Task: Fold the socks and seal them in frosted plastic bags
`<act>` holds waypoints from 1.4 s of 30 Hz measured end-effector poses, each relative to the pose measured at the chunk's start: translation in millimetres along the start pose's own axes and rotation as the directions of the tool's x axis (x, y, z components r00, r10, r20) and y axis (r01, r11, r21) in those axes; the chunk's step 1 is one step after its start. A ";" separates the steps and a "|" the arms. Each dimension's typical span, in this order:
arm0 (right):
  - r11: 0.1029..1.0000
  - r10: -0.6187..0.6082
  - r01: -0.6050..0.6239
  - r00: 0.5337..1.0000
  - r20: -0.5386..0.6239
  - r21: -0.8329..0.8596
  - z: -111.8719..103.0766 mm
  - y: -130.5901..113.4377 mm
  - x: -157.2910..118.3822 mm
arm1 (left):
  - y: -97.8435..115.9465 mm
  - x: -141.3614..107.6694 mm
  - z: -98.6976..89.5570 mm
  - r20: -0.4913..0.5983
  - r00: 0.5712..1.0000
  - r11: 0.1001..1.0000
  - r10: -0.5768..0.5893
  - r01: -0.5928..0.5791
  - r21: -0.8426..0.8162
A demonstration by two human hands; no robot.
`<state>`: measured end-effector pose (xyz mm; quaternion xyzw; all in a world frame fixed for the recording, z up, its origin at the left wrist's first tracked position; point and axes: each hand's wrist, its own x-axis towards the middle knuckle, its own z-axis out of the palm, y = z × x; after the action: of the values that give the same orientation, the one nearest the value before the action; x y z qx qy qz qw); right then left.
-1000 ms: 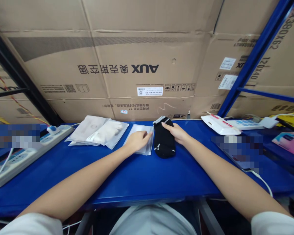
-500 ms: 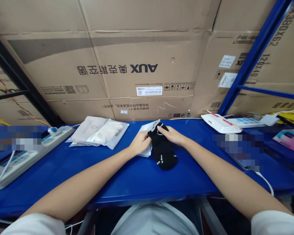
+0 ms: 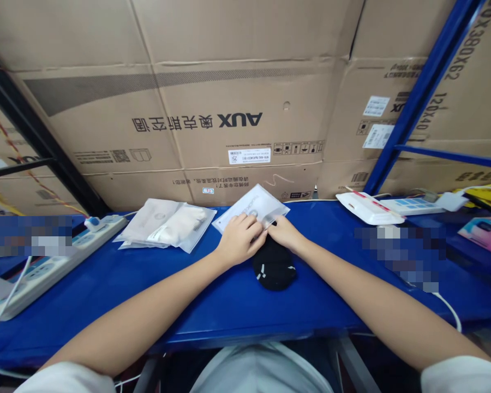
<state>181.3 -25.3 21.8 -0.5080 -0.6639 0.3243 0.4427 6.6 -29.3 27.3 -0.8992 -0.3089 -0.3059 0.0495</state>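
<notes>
A black sock [image 3: 273, 267] with small white marks lies toe toward me on the blue table, its upper end hidden beneath my hands. Beyond it, a frosted plastic bag [image 3: 258, 201] with faint print lies flat, its near edge meeting the sock. My left hand [image 3: 242, 238] rests over that near edge, fingers curled on the bag. My right hand [image 3: 285, 233] is closed at the sock's upper end beside the bag's corner, its fingertips partly hidden. Whether the sock's end is inside the bag or under it, I cannot tell.
To the left lie frosted bags [image 3: 167, 224] with pale contents, near a long power strip [image 3: 57, 267]. On the right are a white box [image 3: 368, 207], another power strip [image 3: 413, 205] and a blurred-out item with a white cable. Cardboard [image 3: 229, 82] walls the table's back.
The bag has come up from beneath the sock and now lies spread beyond it. My left hand has moved onto the bag, and the sock's upper part is now covered.
</notes>
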 end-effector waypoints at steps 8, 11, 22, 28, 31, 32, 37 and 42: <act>0.936 0.017 0.046 0.984 -0.177 0.348 -5.6 4.3 4.3 | -28.0 9.5 9.4 -0.383 0.616 0.695 -0.688 0.410 -0.590; 0.933 -0.031 0.088 0.986 -0.166 0.349 -4.6 3.5 1.9 | -26.5 13.7 12.6 0.146 0.716 0.299 -0.682 0.455 -0.839; 0.954 -0.286 0.290 0.956 -0.058 0.080 6.0 16.8 2.6 | -6.7 8.4 20.5 0.551 0.705 -0.421 -0.446 0.378 -0.824; 0.971 -0.195 0.211 0.971 -0.139 0.113 5.0 21.3 5.9 | 3.5 8.5 20.1 0.591 0.666 -0.450 -0.455 0.401 -0.798; 0.973 -0.172 0.184 0.980 -0.098 0.136 4.6 15.9 2.7 | 2.8 9.5 17.9 0.624 0.644 -0.507 -0.443 0.394 -0.767; 0.968 -0.156 0.167 0.985 -0.070 0.187 4.3 13.2 1.3 | 1.3 10.2 16.6 0.625 0.648 -0.527 -0.435 0.380 -0.761; 0.867 0.071 -0.170 0.973 0.221 0.469 -0.1 0.7 -5.3 | -10.7 14.9 9.3 0.571 0.687 -0.572 -0.449 0.269 -0.775; 0.802 0.237 -0.444 0.850 0.469 0.399 -6.1 -4.1 -6.8 | -21.1 14.4 8.0 0.656 0.611 -0.611 -0.443 0.330 -0.720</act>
<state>185.9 -33.0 26.1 -0.4144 -0.5294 0.6543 0.3461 7.4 -2.6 27.1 -0.2873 -0.2898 -0.4303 -0.8052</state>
